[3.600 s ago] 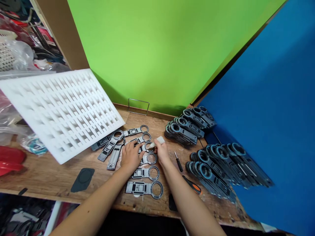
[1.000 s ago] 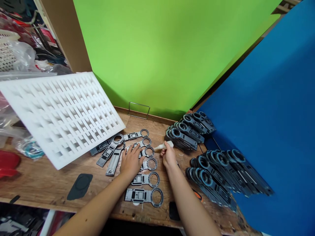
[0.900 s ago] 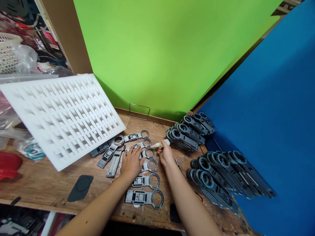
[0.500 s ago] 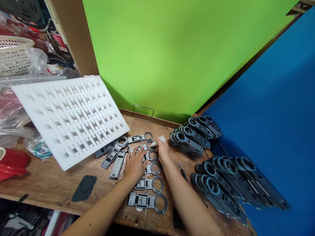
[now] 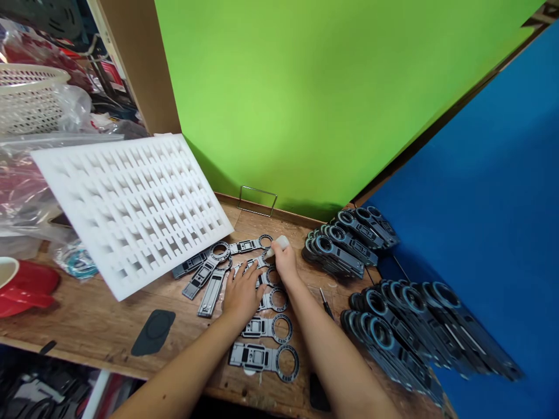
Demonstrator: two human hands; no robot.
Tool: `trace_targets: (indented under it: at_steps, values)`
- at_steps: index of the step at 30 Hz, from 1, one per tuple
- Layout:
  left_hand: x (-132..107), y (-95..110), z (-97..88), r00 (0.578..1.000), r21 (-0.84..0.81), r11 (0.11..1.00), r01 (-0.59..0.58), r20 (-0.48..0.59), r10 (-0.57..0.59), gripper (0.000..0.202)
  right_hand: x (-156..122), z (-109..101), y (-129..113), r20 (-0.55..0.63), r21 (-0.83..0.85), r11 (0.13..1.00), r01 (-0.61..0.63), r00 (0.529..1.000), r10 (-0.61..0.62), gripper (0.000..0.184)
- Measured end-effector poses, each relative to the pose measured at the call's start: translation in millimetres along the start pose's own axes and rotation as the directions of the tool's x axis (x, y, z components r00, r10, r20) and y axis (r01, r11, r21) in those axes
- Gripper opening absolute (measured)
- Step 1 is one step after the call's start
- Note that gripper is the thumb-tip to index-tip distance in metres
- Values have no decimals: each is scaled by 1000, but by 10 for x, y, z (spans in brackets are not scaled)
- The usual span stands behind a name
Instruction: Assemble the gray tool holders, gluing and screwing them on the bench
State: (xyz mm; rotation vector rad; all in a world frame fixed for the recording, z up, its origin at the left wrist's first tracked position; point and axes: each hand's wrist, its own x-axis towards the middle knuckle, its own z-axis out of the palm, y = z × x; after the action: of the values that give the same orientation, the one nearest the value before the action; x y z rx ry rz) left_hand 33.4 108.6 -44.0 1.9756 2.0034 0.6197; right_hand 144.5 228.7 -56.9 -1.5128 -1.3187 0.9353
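Note:
My right hand (image 5: 285,265) is closed around a small white squeeze bottle (image 5: 283,241), its tip hidden near the ring of a grey bracket. My left hand (image 5: 242,294) lies palm down, fingers spread, on the same column of grey brackets. Each bracket has a flat slotted body and a round ring at its right end. Nearest me, one bracket (image 5: 255,356) lies fully in sight, with another bracket (image 5: 257,327) just beyond it. Left of my fingers, a few more brackets (image 5: 205,276) overlap at angles.
A white slotted foam sheet (image 5: 144,215) leans at the left, by a red mug (image 5: 30,285). Stacked dark ringed parts (image 5: 334,250) stand at right, with further stacks (image 5: 393,331) closer. A screwdriver (image 5: 325,302) lies beside my right forearm. A wire stand (image 5: 257,201) backs onto the green panel.
My right hand has shifted slightly and the white bottle has tipped more upright over the bracket's ring. The left hand stays on the brackets. The whole view has moved a little.

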Motion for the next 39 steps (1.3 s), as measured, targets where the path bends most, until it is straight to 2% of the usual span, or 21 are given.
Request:
trace_targets:
  at_steps: [9,20,28,39]
  values:
    - [-3,5,-2,1000,-12,1000,13,8,-13,32,186,75,93,-11,80,996,-29,999,30,28]
    - [-3,-3,3,1000,20,1000,10,11,-10,31,348,25,199,-112,148,989,-30,993,46,28]
    - [7,3,4,1000,27,999,20,23,-21,33,275,-115,140,-171,74,997,4,985,9,30]
    - [-2,-7,16,1000,34,999,6,16,-7,31,63,-305,-3,-181,-98,995,6,983,-23,32]
